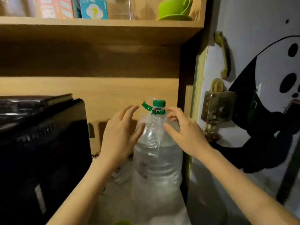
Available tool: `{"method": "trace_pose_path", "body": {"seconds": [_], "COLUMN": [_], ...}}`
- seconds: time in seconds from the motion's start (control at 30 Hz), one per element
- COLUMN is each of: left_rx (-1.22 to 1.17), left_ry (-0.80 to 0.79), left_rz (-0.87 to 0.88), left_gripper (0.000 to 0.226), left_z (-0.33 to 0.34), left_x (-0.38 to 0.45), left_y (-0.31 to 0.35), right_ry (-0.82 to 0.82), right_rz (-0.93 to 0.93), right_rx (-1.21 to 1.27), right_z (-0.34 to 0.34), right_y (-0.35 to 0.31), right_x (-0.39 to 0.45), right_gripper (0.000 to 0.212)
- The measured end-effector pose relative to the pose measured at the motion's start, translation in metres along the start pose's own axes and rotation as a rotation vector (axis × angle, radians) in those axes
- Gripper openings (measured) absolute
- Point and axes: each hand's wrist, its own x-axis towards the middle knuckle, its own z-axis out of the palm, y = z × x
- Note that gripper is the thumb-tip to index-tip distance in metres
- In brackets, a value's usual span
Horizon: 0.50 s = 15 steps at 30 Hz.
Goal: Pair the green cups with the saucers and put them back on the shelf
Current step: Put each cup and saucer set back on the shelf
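Observation:
A lime green cup (174, 5) sits on a matching green saucer (174, 17) at the right end of the upper wooden shelf (97, 24). A sliver of something green (121, 222) shows at the bottom edge, too cropped to identify. My left hand (121, 133) and my right hand (183, 130) are both open with fingers spread, on either side of the shoulder of a large clear water bottle (156, 159) with a green cap. The thumbs touch or nearly touch the plastic; neither hand holds a cup or saucer.
A black appliance (40, 151) fills the left side. Boxes (94, 8) and a clear glass container (129, 8) stand on the upper shelf left of the cup. At right is a door with a panda picture (267, 95), a handle and a latch.

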Motion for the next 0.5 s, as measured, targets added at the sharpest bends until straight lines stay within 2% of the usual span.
{"method": "trace_pose_path", "body": {"seconds": [0.13, 0.3, 0.5], "left_rx": [-0.014, -0.069, -0.140], "left_ry": [-0.123, -0.295, -0.497], "left_rz": [-0.149, -0.437, -0.919], "left_gripper": [0.059, 0.051, 0.052], "left_z": [0.016, 0.030, 0.042], "left_x": [-0.082, -0.169, -0.265], "left_y": [-0.030, -0.066, -0.095], "right_ry": [-0.171, -0.329, -0.579], "right_rz": [0.135, 0.271, 0.492], "right_rx": [0.067, 0.089, 0.152], "right_z": [0.062, 0.126, 0.189], "right_y": [0.005, 0.013, 0.023], "right_x": [-0.056, -0.115, -0.180], "right_gripper": [0.047, 0.048, 0.047]}}
